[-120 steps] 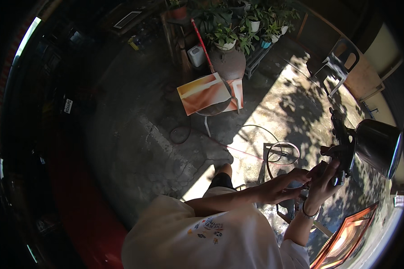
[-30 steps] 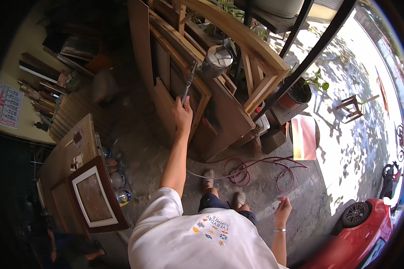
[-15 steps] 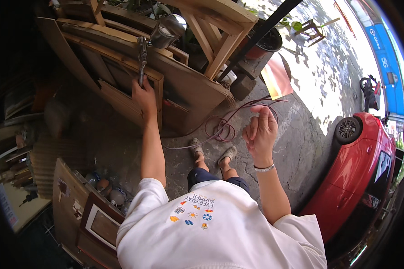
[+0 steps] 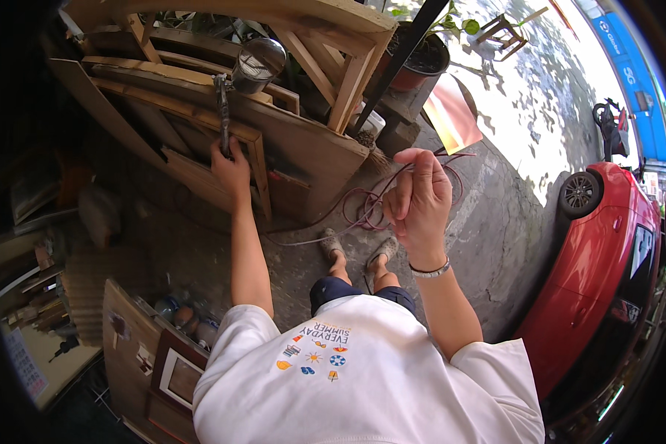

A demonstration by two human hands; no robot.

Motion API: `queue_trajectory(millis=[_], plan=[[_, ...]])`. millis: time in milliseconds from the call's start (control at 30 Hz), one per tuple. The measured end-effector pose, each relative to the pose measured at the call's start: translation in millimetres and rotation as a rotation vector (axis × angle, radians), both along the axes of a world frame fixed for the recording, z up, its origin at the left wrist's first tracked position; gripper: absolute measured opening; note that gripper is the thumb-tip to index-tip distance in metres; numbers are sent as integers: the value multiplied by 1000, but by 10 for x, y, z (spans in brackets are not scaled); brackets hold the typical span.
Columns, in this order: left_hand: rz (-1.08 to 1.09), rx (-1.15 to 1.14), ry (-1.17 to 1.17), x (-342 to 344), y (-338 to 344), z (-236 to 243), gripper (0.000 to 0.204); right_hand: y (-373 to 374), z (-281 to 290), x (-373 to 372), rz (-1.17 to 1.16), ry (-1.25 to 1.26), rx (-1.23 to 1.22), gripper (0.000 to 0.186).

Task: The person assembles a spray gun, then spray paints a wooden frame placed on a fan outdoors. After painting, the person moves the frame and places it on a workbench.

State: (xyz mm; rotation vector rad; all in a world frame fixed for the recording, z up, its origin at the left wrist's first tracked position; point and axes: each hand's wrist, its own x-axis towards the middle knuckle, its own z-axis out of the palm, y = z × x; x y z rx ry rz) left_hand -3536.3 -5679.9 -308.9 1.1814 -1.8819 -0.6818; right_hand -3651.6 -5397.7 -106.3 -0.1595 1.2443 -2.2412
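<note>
My left hand (image 4: pixel 231 172) is closed round the handle of a metal spray gun (image 4: pixel 223 100), held out at the upper left. A shiny metal cup (image 4: pixel 259 65) joins the gun's upper end. My right hand (image 4: pixel 420 207), with a metal band at its wrist, is raised on the right with fingers curled and drawn together. What they hold, if anything, is too small to make out. Just beyond those fingers is a flat orange-pink sheet (image 4: pixel 451 115), pale at its upper part. I cannot tell what supports it.
Wooden panels and frames (image 4: pixel 303 163) lean at the upper left. A dark red hose (image 4: pixel 362 209) lies coiled on the concrete beyond my feet. A potted plant (image 4: pixel 422 63) stands behind. A red car (image 4: pixel 592 251) is on the right. Framed boards (image 4: pixel 144 348) stand lower left.
My right hand has risen slightly and shifted left. The left hand with the spray gun sits a little farther left and lower in view. The whole view has shifted slightly.
</note>
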Motion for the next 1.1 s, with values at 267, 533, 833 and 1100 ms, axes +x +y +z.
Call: queue_trajectory(millis=[267, 533, 833, 1100], plan=[[65, -171, -72, 141, 121, 103, 51, 73, 43, 34, 9, 39, 85, 41], [-288, 226, 467, -1, 1306, 956, 50, 250, 117, 127, 43, 9, -76, 46], [-945, 771, 809, -477, 2880, 2089, 31, 1064, 286, 152, 182, -8, -271, 44], [-1075, 546, 765, -1073, 4069, 2172, 23, 2320, 335, -238, 70, 0, -362, 45]])
